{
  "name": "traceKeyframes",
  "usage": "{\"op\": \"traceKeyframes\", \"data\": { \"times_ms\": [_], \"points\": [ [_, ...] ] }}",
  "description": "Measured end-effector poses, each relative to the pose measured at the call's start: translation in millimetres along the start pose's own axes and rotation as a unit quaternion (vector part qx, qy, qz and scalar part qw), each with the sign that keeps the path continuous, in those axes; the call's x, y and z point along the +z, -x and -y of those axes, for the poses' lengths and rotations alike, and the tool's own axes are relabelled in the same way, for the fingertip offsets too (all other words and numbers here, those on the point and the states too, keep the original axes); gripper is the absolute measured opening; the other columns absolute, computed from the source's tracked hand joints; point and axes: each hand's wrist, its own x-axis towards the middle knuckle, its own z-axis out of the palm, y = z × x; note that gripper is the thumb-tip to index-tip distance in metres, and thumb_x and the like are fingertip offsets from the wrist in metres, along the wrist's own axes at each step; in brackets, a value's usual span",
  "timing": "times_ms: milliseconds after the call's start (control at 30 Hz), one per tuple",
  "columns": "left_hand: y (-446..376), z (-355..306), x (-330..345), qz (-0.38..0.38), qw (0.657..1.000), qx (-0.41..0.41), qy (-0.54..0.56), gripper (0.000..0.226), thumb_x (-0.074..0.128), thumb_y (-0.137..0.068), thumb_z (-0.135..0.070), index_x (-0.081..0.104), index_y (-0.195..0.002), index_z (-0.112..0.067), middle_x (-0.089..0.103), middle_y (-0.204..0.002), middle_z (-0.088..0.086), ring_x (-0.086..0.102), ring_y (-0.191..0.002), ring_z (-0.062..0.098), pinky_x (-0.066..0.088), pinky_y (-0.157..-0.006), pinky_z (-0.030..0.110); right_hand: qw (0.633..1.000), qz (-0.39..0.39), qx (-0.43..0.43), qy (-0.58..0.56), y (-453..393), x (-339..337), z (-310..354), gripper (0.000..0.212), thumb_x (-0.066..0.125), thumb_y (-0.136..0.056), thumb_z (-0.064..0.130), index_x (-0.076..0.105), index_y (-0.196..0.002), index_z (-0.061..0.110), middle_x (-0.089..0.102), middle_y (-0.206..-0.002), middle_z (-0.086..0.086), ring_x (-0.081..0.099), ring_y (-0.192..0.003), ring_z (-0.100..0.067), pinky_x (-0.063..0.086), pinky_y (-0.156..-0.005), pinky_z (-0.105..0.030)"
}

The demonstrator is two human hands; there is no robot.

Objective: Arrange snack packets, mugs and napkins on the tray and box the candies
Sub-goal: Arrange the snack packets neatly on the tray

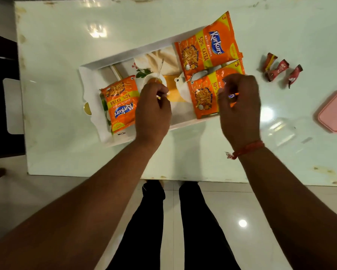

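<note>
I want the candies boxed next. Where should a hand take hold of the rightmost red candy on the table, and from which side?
Probably pinch the rightmost candy across its plump middle, coming straight down from above. It lies flat on the table, slanted, with twisted wrapper ends that would likely slip or tear. Its neighbour sits close on the left, so keep the fingers across its width.

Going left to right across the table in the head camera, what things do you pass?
Tray → left snack packet → left hand → right hand → three wrapped candies → clear box → pink lid. The two packets at the tray's right end overlap the right hand, so they are left out.
</note>
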Motion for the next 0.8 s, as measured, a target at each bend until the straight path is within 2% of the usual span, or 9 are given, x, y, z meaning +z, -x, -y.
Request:
{"op": "traceKeyframes", "data": {
  "times_ms": [67, 133, 200, 267, 333, 467, 567, 667, 800],
  "points": [
    [-12, 7, -20, -0.015, 1.000, -0.006, 0.015, 0.013, 0.051, -0.086, -0.005, 0.060, -0.093, -0.011, 0.065, -0.099, 0.006, 0.060, -0.090, 0.015, 0.047, -0.077, 0.013, 0.995, 0.078, 0.041, -0.042, 14, 22, 23, 0.020, 0.059, -0.091, 0.012, 0.059, -0.110, 0.006, 0.059, -0.103, -0.012, 0.056, -0.088, -0.020, 0.049, -0.079, -0.029],
    [-26, 19, -39, -0.035, 0.999, -0.022, 0.000, 0.014, 0.051, -0.086, -0.006, 0.059, -0.094, -0.014, 0.065, -0.100, 0.006, 0.060, -0.092, 0.015, 0.044, -0.080, 0.010, 0.972, 0.171, 0.131, -0.094, 27, 48, 47, 0.024, 0.061, -0.094, 0.016, 0.055, -0.115, 0.007, 0.062, -0.102, -0.011, 0.061, -0.084, -0.020, 0.051, -0.077, -0.028],
    [-41, 38, -59, -0.040, 0.997, -0.044, -0.056, 0.016, 0.051, -0.087, -0.007, 0.061, -0.098, -0.015, 0.064, -0.105, 0.007, 0.059, -0.094, 0.015, 0.046, -0.084, 0.014, 0.921, 0.266, 0.246, -0.143, 38, 71, 67, 0.034, 0.061, -0.095, 0.020, 0.048, -0.123, 0.008, 0.065, -0.096, -0.009, 0.068, -0.081, -0.027, 0.057, -0.075, -0.040],
    [-55, 61, -78, -0.009, 0.990, -0.053, -0.129, 0.024, 0.050, -0.086, -0.007, 0.064, -0.104, -0.013, 0.063, -0.111, 0.009, 0.060, -0.101, 0.021, 0.050, -0.091, 0.031, 0.853, 0.334, 0.348, -0.201, 47, 90, 81, 0.041, 0.061, -0.094, 0.022, 0.042, -0.128, 0.010, 0.064, -0.091, -0.006, 0.072, -0.071, -0.027, 0.060, -0.058, -0.040],
    [-61, 80, -93, 0.060, 0.979, -0.040, -0.193, 0.029, 0.050, -0.087, -0.009, 0.064, -0.112, -0.014, 0.062, -0.116, 0.011, 0.058, -0.109, 0.027, 0.048, -0.094, 0.041, 0.821, 0.357, 0.383, -0.228, 53, 106, 91, 0.040, 0.062, -0.092, 0.024, 0.041, -0.125, 0.014, 0.063, -0.094, -0.004, 0.072, -0.059, -0.023, 0.053, -0.045, -0.030],
    [-60, 98, -104, 0.163, 0.962, -0.016, -0.220, 0.034, 0.052, -0.092, -0.014, 0.058, -0.125, -0.014, 0.058, -0.126, 0.013, 0.054, -0.117, 0.029, 0.046, -0.101, 0.043, 0.800, 0.301, 0.432, -0.287, 51, 122, 94, 0.030, 0.065, -0.088, 0.012, 0.048, -0.114, 0.009, 0.069, -0.102, -0.014, 0.069, -0.052, -0.022, 0.045, -0.039, -0.023],
    [-56, 100, -100, 0.147, 0.967, -0.028, -0.207, 0.032, 0.052, -0.093, -0.019, 0.058, -0.124, -0.012, 0.060, -0.121, 0.014, 0.056, -0.113, 0.030, 0.047, -0.097, 0.044, 0.839, 0.247, 0.411, -0.256, 37, 124, 89, 0.027, 0.068, -0.084, 0.011, 0.058, -0.109, 0.012, 0.071, -0.102, -0.013, 0.066, -0.059, -0.022, 0.049, -0.046, -0.026],
    [-43, 95, -86, 0.139, 0.977, -0.064, -0.147, 0.029, 0.053, -0.094, -0.023, 0.058, -0.119, -0.010, 0.061, -0.117, 0.016, 0.059, -0.108, 0.032, 0.049, -0.092, 0.048, 0.914, 0.172, 0.337, -0.150, 17, 114, 78, 0.021, 0.067, -0.083, 0.013, 0.061, -0.102, 0.016, 0.072, -0.098, -0.008, 0.067, -0.085, -0.024, 0.055, -0.077, -0.033],
    [-28, 74, -55, 0.166, 0.979, -0.102, -0.059, 0.026, 0.058, -0.088, -0.025, 0.057, -0.112, -0.014, 0.060, -0.105, 0.007, 0.063, -0.095, 0.025, 0.055, -0.082, 0.044, 0.978, 0.091, 0.185, -0.015, -11, 89, 64, 0.016, 0.063, -0.089, 0.018, 0.062, -0.105, 0.016, 0.062, -0.090, 0.008, 0.058, -0.084, -0.008, 0.036, -0.061, -0.008]
  ]
}}
